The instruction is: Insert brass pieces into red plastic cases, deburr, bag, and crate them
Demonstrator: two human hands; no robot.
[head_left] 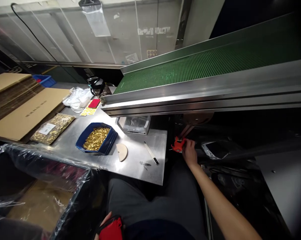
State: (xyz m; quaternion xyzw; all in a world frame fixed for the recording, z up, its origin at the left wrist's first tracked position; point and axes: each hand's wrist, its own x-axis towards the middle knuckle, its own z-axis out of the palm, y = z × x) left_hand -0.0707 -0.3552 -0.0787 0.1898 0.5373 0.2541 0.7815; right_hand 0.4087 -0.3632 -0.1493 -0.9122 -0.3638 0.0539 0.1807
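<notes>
At the bottom edge, my left hand [106, 220] is closed around a red plastic case with black edges [112, 230], held low beside my lap; the frame cuts off part of it. My right hand [189, 152] reaches out past the table's right edge. Its fingers are closed on the right end of an orange-red plastic piece [177, 145], whose exact kind I cannot make out. On the metal table [130, 168] lie a half-round wooden piece [122, 152], a white pen-like tool [151, 153] and a small metal clipper [145, 163].
A blue bin [110, 141] holds small gold pieces; a bag of similar pieces [53, 128] lies left of it. The green conveyor [170, 71] slopes up to the right above a clear drawer [134, 125]. Flat cardboard [28, 113] and a plastic-lined box [78, 196] stand left.
</notes>
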